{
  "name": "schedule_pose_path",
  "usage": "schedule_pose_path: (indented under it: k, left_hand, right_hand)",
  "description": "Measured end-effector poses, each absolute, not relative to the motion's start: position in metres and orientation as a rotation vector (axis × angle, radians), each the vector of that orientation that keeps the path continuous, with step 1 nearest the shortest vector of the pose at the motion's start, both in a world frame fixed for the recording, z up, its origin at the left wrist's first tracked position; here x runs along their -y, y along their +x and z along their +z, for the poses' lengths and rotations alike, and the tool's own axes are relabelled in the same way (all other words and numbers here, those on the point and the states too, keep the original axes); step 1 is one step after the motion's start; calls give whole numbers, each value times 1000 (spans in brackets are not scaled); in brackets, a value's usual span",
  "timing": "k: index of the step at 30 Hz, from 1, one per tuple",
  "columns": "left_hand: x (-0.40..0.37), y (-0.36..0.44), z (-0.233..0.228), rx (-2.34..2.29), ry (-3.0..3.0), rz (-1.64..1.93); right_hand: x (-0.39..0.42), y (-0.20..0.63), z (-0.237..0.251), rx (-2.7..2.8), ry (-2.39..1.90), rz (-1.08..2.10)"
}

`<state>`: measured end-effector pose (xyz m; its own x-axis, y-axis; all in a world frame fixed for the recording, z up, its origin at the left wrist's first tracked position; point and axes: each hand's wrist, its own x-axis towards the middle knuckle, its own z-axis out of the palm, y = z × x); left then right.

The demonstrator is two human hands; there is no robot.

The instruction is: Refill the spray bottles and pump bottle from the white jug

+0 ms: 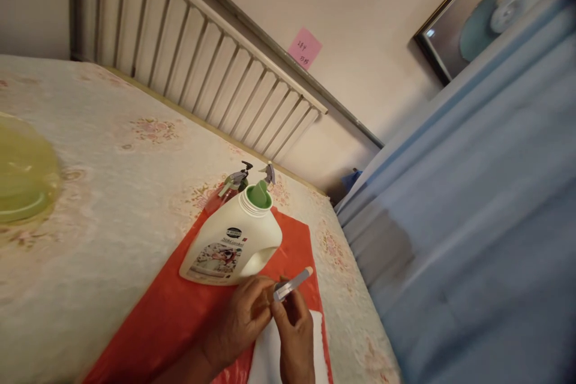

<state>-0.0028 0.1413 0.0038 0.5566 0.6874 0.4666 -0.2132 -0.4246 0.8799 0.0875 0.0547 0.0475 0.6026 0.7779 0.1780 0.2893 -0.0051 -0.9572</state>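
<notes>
Both hands (pixel 270 318) pinching a small, perhaps metal, tool (pixel 291 284) beside the white bottle (pixel 234 240).

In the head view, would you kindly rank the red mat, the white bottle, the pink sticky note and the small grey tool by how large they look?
1. red mat
2. white bottle
3. Pink sticky note and small grey tool look alike in size; the note is farther away, so I won't rank them.

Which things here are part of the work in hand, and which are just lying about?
In hand:
left hand and right hand, both on the small grey tool
white bottle, cap off
white cloth
red sheet

Lying about:
two spray bottles
yellow-green bowl
pink note
</notes>
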Motion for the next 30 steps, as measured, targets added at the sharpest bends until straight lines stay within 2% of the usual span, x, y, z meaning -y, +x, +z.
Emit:
schedule_pose_path:
  k: [11,21,30]
  left_hand:
    - [-138,-3,3,-396,1676,1082]
    - [-135,-4,2,-429,1721,1073]
    - [-136,-5,5,-407,1700,1062]
  right_hand:
    - [-53,91,55,947,-1630,609]
    - [-64,89,34,845,-1649,201]
    - [-49,91,49,1003,-1604,490]
